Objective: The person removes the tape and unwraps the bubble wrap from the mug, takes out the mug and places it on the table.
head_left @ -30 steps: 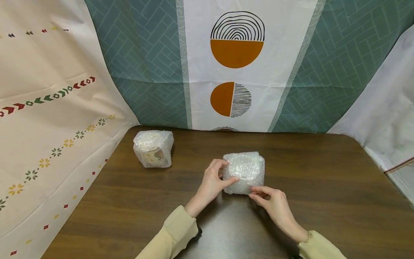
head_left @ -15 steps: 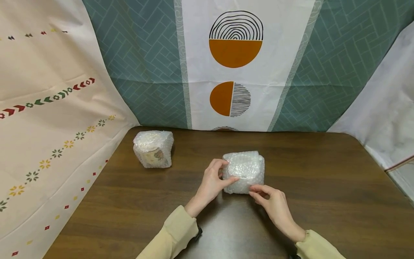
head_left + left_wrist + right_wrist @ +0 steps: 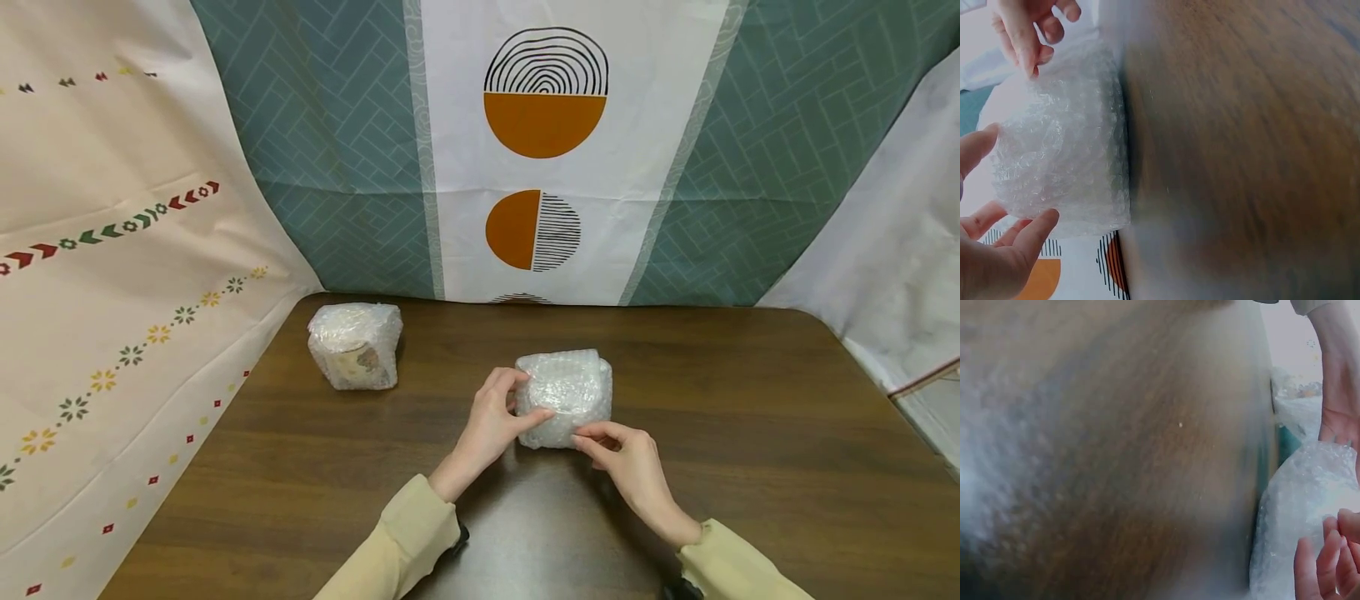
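A bubble-wrapped package sits on the dark wooden table in front of me. My left hand grips its left side, thumb on the near face and fingers bent round the far left corner. At the near right edge, my right hand pinches the bubble wrap between thumb and index finger. In the left wrist view the pinching fingertips meet right at the upper edge of the wrap. The right wrist view shows the package with the right fingers close against it. What lies inside the wrap is hidden.
A second bubble-wrapped package, with a printed pattern showing through, stands at the table's back left. Patterned cloths hang behind and along the left side. The wooden table reaches toward a pale cloth on the right.
My right hand has shifted slightly left along the near edge of the package, its thumb and index finger closing together. The left hand and both packages stay in place.
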`<state>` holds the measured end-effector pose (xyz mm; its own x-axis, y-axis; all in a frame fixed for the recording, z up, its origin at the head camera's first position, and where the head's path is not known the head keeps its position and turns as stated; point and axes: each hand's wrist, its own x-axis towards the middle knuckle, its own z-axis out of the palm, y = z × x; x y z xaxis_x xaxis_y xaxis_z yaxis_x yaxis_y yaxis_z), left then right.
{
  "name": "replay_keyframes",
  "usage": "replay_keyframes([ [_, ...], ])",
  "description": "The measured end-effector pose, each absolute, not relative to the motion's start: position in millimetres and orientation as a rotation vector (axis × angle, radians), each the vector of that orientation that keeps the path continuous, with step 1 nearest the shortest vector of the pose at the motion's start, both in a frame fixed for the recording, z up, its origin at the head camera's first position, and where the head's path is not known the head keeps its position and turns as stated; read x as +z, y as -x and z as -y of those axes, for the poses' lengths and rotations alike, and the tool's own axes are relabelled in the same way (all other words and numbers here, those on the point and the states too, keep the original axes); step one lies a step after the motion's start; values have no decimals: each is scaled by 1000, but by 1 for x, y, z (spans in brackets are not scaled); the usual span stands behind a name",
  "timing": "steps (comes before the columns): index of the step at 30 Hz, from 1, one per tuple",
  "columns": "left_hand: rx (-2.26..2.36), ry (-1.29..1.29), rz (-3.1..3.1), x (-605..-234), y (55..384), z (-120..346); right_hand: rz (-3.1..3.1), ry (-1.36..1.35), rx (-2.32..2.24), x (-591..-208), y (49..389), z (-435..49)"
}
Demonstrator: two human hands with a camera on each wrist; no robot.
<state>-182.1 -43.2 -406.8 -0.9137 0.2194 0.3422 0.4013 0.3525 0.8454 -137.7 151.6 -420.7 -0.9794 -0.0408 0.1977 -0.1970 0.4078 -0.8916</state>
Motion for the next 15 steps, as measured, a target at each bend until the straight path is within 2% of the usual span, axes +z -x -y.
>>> replay_keyframes([
  [9, -1548, 567, 2442, -409, 183, 43, 2636, -454, 1370, -420, 140, -156],
  [15, -1518, 567, 2449, -409, 183, 44, 2591, -449, 1259, -420, 138, -158],
])
